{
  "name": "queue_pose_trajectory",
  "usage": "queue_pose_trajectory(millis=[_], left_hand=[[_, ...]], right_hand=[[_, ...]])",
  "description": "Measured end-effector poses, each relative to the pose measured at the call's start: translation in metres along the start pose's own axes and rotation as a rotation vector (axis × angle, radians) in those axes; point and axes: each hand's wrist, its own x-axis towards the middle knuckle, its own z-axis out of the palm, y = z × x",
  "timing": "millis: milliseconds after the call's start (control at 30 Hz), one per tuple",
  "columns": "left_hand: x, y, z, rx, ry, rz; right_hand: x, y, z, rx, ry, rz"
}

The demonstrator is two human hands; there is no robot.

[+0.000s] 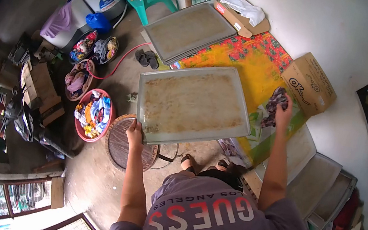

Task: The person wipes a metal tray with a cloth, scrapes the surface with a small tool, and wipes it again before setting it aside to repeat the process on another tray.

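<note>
A large rectangular metal baking tray [195,105] with brown stains is held up in front of me, slightly tilted. My left hand [135,135] grips it at the near left corner. To the right of the tray, my right hand [284,110] is closed around a dark patterned cloth rag [273,111], apart from the tray. Beneath the rag lies a table covered in a yellow, red and green cloth [245,62]. Behind the held tray, more stacked trays [190,31] rest at the table's far left end.
A cardboard box [309,84] and a flatter box [242,20] stand along the wall. More trays [322,185] lean at right. A round stool [126,142] and a pink laundry basin [110,118] are on the floor at left, near a red hose [123,59].
</note>
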Motion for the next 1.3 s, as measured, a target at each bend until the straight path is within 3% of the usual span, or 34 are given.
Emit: queue_pose_trajectory(millis=[133, 233, 367, 400, 533, 600, 633, 733, 767, 800, 833, 1000, 1100, 1167, 1233, 1300], left_hand=[[0.010, -0.001, -0.002, 0.179, -0.018, 0.065], [0.016, -0.017, -0.010, 0.221, -0.003, 0.071], [0.008, -0.014, -0.016, 0.364, -0.088, 0.033], [0.005, -0.014, -0.021, 0.339, -0.164, -0.053], [-0.027, -0.018, -0.002, 0.109, -0.076, -0.091], [-0.047, -0.011, 0.008, 0.159, -0.068, -0.105], [-0.053, -0.018, 0.016, 0.132, 0.044, -0.016], [-0.064, -0.031, 0.020, 0.276, 0.160, -0.011], [-0.070, -0.024, 0.027, 0.342, 0.168, 0.017], [-0.072, -0.029, 0.023, 0.492, 0.198, 0.026], [-0.072, -0.034, 0.022, 0.467, 0.207, 0.018], [-0.071, -0.059, 0.026, 0.380, 0.271, -0.010], [-0.061, -0.062, 0.025, 0.407, 0.311, 0.068], [-0.058, -0.058, 0.026, 0.378, 0.285, -0.005], [-0.052, -0.063, 0.025, 0.279, 0.262, -0.047], [-0.046, -0.061, 0.023, 0.265, 0.210, -0.091]], right_hand=[[-0.004, -0.054, -0.005, 0.184, 0.090, -0.100], [-0.033, -0.103, 0.009, 0.154, -0.018, -0.104], [-0.103, -0.168, 0.082, 0.037, -0.401, -0.138], [-0.128, -0.181, 0.107, 0.032, -0.521, -0.152], [-0.216, -0.199, 0.209, -0.129, -0.869, -0.623], [-0.239, -0.186, 0.257, -0.004, -0.771, -0.835], [-0.246, -0.176, 0.275, 0.041, -0.741, -0.911], [-0.195, -0.168, 0.305, -0.138, -0.756, -0.822], [-0.172, -0.149, 0.316, -0.179, -0.614, -0.785], [-0.139, -0.146, 0.305, -0.217, -0.586, -0.684], [-0.112, -0.122, 0.303, -0.287, -0.480, -0.685], [-0.014, -0.016, 0.238, -0.748, -0.346, -0.437], [-0.013, 0.021, 0.193, -0.709, -0.223, -0.380], [-0.045, 0.020, 0.169, -0.661, -0.261, -0.478], [-0.092, -0.008, 0.154, -0.577, -0.488, -0.458], [-0.137, -0.048, 0.149, -0.331, -0.697, -0.632]])
